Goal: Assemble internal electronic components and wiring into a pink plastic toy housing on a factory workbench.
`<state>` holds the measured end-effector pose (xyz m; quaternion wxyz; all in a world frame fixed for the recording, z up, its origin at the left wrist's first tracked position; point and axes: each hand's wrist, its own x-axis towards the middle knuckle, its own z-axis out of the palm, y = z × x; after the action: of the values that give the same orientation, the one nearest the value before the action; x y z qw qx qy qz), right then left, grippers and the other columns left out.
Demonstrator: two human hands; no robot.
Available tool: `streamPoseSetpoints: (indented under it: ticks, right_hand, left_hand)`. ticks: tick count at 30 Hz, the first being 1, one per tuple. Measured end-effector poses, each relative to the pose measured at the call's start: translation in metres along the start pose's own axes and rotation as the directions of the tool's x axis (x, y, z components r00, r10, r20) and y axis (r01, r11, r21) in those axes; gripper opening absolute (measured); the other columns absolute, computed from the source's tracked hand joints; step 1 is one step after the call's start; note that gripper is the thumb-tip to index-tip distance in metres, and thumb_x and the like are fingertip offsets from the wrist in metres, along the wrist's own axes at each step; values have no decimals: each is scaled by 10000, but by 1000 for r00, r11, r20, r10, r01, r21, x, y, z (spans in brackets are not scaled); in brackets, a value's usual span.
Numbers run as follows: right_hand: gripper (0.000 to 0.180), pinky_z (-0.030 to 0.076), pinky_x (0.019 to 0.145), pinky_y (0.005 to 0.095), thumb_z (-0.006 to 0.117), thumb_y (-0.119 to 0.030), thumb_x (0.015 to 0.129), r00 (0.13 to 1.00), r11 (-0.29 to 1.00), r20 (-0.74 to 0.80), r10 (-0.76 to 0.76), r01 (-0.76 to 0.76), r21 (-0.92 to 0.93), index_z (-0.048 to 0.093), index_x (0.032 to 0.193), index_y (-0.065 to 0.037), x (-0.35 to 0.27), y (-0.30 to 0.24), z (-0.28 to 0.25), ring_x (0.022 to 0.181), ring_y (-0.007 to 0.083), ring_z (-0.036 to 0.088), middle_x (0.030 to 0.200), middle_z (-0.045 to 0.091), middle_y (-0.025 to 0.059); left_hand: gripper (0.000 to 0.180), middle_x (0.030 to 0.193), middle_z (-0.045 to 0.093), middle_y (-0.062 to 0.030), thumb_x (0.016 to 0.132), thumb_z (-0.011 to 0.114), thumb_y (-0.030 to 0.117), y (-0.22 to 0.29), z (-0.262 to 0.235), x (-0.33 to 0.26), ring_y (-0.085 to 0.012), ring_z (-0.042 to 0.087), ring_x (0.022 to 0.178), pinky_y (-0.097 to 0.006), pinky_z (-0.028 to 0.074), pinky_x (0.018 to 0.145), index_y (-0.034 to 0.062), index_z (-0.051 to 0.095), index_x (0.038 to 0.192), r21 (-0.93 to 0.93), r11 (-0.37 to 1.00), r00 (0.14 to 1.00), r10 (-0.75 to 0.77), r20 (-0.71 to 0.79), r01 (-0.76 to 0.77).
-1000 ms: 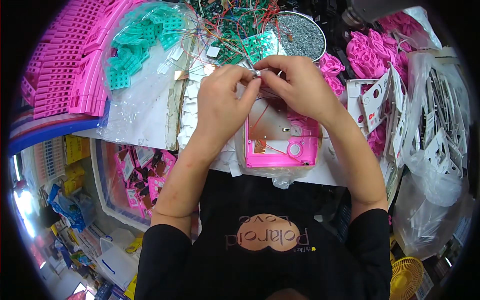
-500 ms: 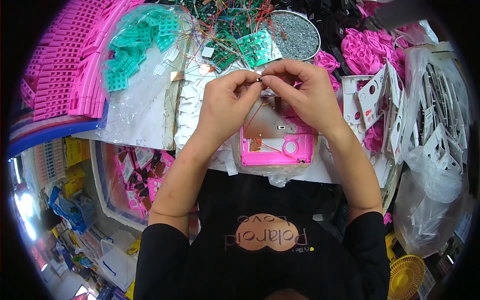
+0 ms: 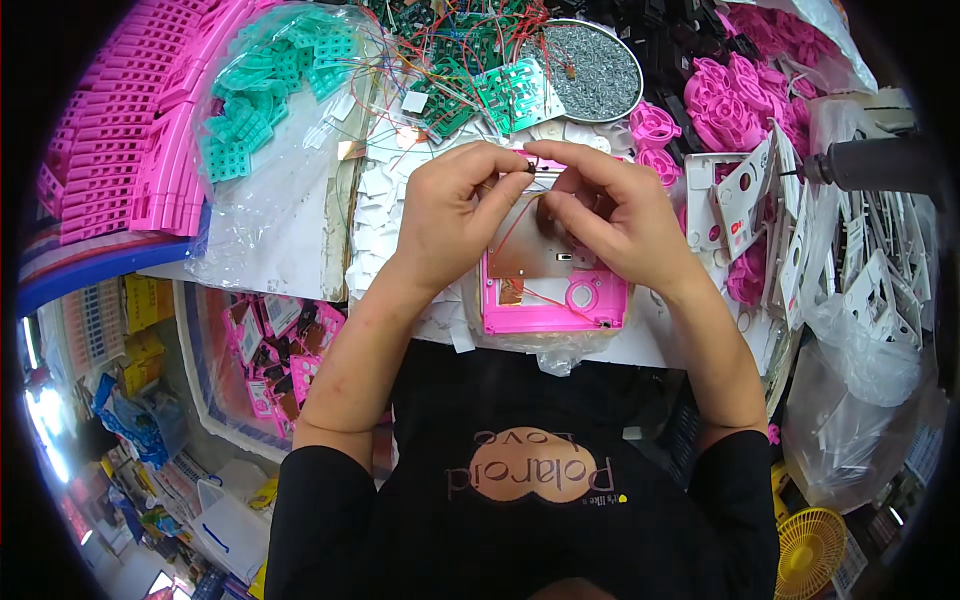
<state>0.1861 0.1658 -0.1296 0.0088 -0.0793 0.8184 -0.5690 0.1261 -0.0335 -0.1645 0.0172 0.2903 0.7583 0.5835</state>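
Note:
A pink plastic housing (image 3: pixel 555 318) lies in front of me, with a brown circuit board (image 3: pixel 520 250) in it. Thin wires, one of them red, run over the board. Above the housing's far end, my left hand (image 3: pixel 455 205) pinches a tiny dark part (image 3: pixel 532 167) between thumb and index finger; its kind is too small to make out. Beside it is my right hand (image 3: pixel 620 205), its index fingertip close to the part and its thumb lower and apart. Whether that fingertip touches the part is unclear. The right hand's other fingers are curled and partly hidden.
Wired green circuit boards (image 3: pixel 515 95) and a round tray of small screws (image 3: pixel 600 75) lie at the back. A dark powered screwdriver (image 3: pixel 870 165) juts in from the right. Pink shells (image 3: pixel 120 120) are stacked at left, beside bagged teal keypads (image 3: pixel 240 120). White panels (image 3: pixel 745 195) stand right.
My right thumb has come away from the small part and dropped lower, while the left hand keeps its pinch. The screwdriver at right has swung lower into view.

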Motion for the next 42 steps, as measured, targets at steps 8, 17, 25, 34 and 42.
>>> streamPoseSetpoints:
  ticks: [8,17,25,34,42]
  right_hand:
    - [358,527,614,351,678,-58,836,962,937,-228,-150,64,-344,706,1193,-57,8,4,-33,607,242,642,741,673,104]
    - [523,464,953,533,743,-388,844,805,171,-440,-398,-406,-898,619,1215,-40,137,71,-100,1126,405,605,1136,702,167]
    - [356,549,811,501,652,-429,905,803,293,-539,-255,-467,-834,716,1147,-176,139,86,-164,971,408,699,1029,741,184]
    - [366,524,699,240,784,-49,864,723,989,-674,-150,111,-100,677,1213,-17,-27,-25,-76,895,110,668,1067,719,44]
    - [484,504,903,428,811,-96,683,913,626,324,-246,405,-666,660,1142,-62,-3,-42,8,1056,322,605,1074,674,104]
  left_hand:
    - [113,904,703,-96,902,679,2,9,-9,0,-172,653,762,-281,510,679,-4,711,1010,152,976,984,142,105,-157]
    - [72,778,656,-87,850,733,30,6,-5,-7,-210,631,660,-327,489,617,18,697,911,103,992,997,81,-14,-79]
    - [61,815,675,-80,875,730,14,6,-10,-8,-142,628,674,-266,490,627,-14,699,920,155,986,998,63,21,-65]
    - [69,784,666,-80,849,743,54,1,-2,-3,-193,625,652,-311,485,607,23,707,899,93,992,995,91,-48,-86]
    - [107,874,699,-17,922,727,59,-8,-8,-3,-53,586,722,-226,484,663,-25,725,989,-67,988,990,-139,-32,137]
